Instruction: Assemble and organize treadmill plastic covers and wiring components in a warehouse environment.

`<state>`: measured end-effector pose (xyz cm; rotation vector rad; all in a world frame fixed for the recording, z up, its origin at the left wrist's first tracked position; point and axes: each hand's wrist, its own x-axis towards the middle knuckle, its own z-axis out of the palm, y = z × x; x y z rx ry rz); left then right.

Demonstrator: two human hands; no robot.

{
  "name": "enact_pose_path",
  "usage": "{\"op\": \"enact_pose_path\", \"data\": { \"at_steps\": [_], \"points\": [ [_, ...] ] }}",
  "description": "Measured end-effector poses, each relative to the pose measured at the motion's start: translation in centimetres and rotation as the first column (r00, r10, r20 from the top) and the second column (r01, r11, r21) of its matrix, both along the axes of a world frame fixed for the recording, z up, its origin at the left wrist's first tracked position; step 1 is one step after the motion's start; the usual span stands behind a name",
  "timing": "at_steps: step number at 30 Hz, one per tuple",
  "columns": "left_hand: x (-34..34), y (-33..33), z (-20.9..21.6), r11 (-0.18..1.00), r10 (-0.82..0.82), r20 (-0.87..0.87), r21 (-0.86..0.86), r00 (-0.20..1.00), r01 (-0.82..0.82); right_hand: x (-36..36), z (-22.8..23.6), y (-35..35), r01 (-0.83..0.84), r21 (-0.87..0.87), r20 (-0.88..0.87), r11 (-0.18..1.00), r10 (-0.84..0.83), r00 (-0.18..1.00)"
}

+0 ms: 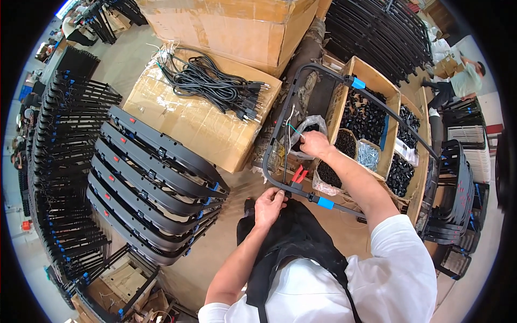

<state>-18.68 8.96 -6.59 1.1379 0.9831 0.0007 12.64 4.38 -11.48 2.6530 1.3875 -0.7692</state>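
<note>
Cluttered workshop floor [186, 282], a black tubular frame [277, 126] in front of the person, reaching over parts bins [375, 81] on the right.
The left hand [269, 207] has its fingers drawn together at the frame's near bar; whether it grips cannot be told. Farther off, the right hand [315, 144] is bunched at a green wire [293, 128] inside the frame, its hold unclear. Black cables [210, 81] lie on a carton [156, 102] at far left.

Left fingers [277, 197] at black tubular frame [302, 194]
</note>
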Motion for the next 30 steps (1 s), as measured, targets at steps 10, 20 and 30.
{"op": "enact_pose_path", "data": {
  "at_steps": [10, 20, 30],
  "points": [
    [-0.2, 0.2, -0.7, 0.999, -0.019, 0.096, -0.047, 0.995, 0.023, -1.4, 9.2, -3.7, 0.728, 0.245, -0.731, 0.640, -0.371, 0.573],
    [-0.2, 1.7, -0.7, 0.994, -0.100, 0.075, -0.033, 0.992, 0.103, -18.8, 16.0, -14.0, 0.893, 0.131, -0.948, 0.431, -0.209, 0.240],
    [0.6, 3.1, 0.9, 0.983, -0.154, -0.028, -0.102, 0.988, 0.150, -25.8, 1.6, -8.9, 0.887, -0.461, -0.888, -0.043, 0.013, -0.460]
  ]
}}
